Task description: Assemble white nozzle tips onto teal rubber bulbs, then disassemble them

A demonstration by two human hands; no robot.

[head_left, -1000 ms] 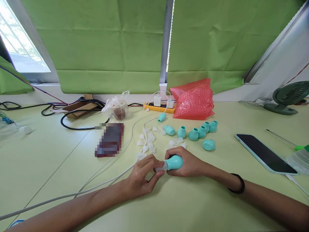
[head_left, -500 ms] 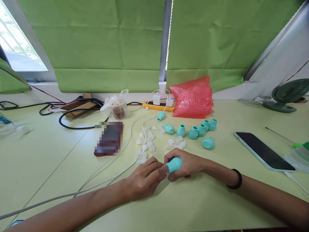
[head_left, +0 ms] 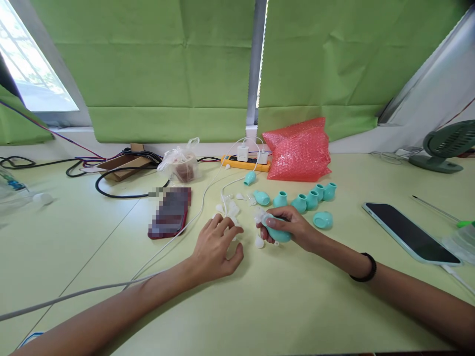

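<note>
My right hand point(head_left: 287, 228) is closed around a teal rubber bulb point(head_left: 276, 234) with a clear tip, held just above the pale green table point(head_left: 297, 306). My left hand point(head_left: 217, 247) rests on the table with fingers spread over a scatter of small clear plastic tips point(head_left: 230, 211); whether it pinches one is hidden. Behind my right hand stands a row of several teal bulbs point(head_left: 304, 200), with one more lying on its side point(head_left: 322, 219). A loose clear tip point(head_left: 259, 242) lies between my hands.
A dark red phone point(head_left: 170, 211) lies left of the tips, and a white cable point(head_left: 111, 287) crosses the table. A black-screened phone point(head_left: 411, 232) lies to the right. Pink bubble wrap point(head_left: 299, 151), a yellow power strip point(head_left: 245, 163), a plastic bag point(head_left: 180, 165) and a fan point(head_left: 443, 148) line the back.
Both hands have moved away from me. My left hand let go of the bulb's tip and spread over the clear tips. My right hand carried the bulb toward the row.
</note>
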